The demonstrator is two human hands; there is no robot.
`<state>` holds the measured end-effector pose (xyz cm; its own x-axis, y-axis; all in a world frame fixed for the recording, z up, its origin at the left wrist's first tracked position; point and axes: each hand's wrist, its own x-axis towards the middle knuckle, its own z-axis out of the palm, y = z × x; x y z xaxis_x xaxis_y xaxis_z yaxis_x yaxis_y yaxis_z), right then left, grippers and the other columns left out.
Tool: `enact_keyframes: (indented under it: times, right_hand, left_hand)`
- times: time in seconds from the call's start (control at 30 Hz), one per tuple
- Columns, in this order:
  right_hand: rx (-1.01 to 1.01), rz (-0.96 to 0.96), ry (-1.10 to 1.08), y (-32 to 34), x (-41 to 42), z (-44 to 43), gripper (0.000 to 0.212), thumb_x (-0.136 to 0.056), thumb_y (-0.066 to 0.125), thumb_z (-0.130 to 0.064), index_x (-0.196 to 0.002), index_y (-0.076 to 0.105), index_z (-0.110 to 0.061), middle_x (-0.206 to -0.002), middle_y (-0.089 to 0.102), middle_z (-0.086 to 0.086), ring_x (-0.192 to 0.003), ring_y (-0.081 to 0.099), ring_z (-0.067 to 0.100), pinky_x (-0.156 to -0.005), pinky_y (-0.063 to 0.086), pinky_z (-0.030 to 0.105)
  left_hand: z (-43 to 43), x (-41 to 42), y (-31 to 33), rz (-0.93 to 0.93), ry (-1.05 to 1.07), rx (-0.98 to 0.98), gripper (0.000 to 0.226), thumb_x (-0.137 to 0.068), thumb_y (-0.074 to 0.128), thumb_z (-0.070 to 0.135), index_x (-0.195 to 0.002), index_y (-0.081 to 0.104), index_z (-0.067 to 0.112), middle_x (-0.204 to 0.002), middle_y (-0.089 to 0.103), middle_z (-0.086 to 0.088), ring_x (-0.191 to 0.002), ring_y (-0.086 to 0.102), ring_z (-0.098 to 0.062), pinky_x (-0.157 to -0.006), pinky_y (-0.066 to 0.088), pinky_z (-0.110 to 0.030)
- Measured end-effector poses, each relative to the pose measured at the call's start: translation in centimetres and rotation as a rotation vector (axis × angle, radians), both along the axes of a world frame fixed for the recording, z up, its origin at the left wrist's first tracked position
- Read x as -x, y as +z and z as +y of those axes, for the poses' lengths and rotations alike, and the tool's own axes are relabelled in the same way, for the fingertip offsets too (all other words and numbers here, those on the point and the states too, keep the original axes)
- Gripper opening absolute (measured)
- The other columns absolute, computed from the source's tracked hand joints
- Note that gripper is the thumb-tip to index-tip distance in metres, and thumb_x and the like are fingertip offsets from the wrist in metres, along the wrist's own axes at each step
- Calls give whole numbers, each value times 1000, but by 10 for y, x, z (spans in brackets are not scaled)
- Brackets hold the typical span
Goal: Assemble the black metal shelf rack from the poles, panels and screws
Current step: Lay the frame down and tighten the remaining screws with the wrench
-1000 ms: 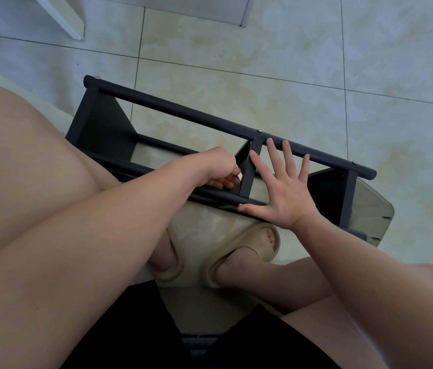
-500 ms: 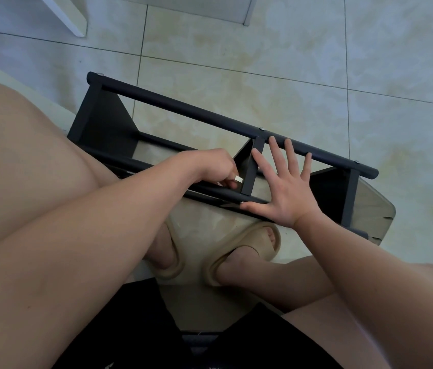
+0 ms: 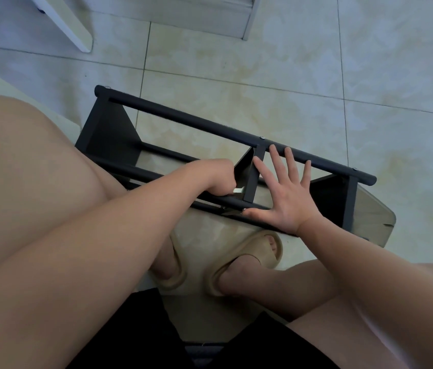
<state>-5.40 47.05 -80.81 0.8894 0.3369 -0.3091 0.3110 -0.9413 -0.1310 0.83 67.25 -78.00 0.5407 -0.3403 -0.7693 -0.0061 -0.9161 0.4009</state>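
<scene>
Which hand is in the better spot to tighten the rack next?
Probably the left hand: it grips a small pale tool right beside the middle panel. The right hand lies flat and open on the rack, likely steadying it.

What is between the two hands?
Head view: the middle black strut stands between the left hand, gripping a small white piece, and the right hand.

The black rack (image 3: 183, 119) lies on its side on the tiled floor (image 3: 263, 62). Just left of the rack's middle panel (image 3: 251, 182), over its near pole, the left hand (image 3: 210, 177) is curled round a small pale object (image 3: 237, 191). The right hand (image 3: 287, 201) lies flat just right of that panel — fingers spread, thumb along the near pole. Beige slippers (image 3: 258, 251) sit on the rack's near side.
</scene>
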Motion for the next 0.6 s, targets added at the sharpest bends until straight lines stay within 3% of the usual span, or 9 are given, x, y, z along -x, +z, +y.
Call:
enact_keyframes:
  times: [0.1,0.17,0.23,0.3,0.37,0.47,0.6]
  right_hand:
    - [10,50,-17,7,-6,1,114,-64,26,-101,-159,-5,-45,-168,-21,-5,-152,-27,26,-117,-14,68]
    - [-54,31,-72,16,-16,4,111,-64,27,-100,-159,10,-45,-169,0,-5,-155,-8,24,-119,-13,63]
    - [-151,-14,-150,23,-32,3,99,-71,33,-92,-156,27,-42,-160,27,-7,-150,17,23,-122,-2,58]
    - [-178,3,-226,26,-49,-4,84,-82,44,-78,-155,31,-37,-153,39,-6,-143,31,25,-120,12,50]
    - [-83,98,-280,25,-64,-15,74,-92,53,-62,-156,29,-35,-153,41,-2,-142,35,27,-118,18,46]
    - [81,220,-317,20,-80,-26,58,-99,48,-57,-152,34,-35,-146,49,0,-136,43,28,-113,26,45]
    - [113,270,-338,20,-97,-29,32,-99,47,-61,-111,53,-32,-113,64,-2,-111,59,26,-86,36,41]
  left_hand:
    - [0,-18,17,-83,10,-69,24,-97,55,13,-117,68,9,-114,69,-8,-100,65,-25,-89,53,-36]
    - [0,-37,32,-160,125,42,25,-94,57,16,-115,69,9,-112,69,-9,-98,65,-25,-91,54,-37]
    - [-4,-59,48,-267,171,144,23,-95,53,16,-110,70,10,-106,67,-9,-94,63,-28,-85,53,-34]
    - [-9,-77,57,-332,172,161,22,-96,49,10,-102,69,9,-95,63,-14,-83,55,-33,-70,43,-29]
    - [-8,-89,54,-313,130,88,27,-96,45,5,-108,69,-1,-101,66,-25,-94,59,-42,-62,38,-33]
    - [3,-100,32,-248,74,-63,30,-99,44,9,-119,64,-1,-121,64,-21,-112,61,-36,-75,46,-35]
    - [8,-111,9,-181,143,-65,23,-99,47,7,-113,64,1,-108,71,-13,-77,65,-23,-65,51,-29]
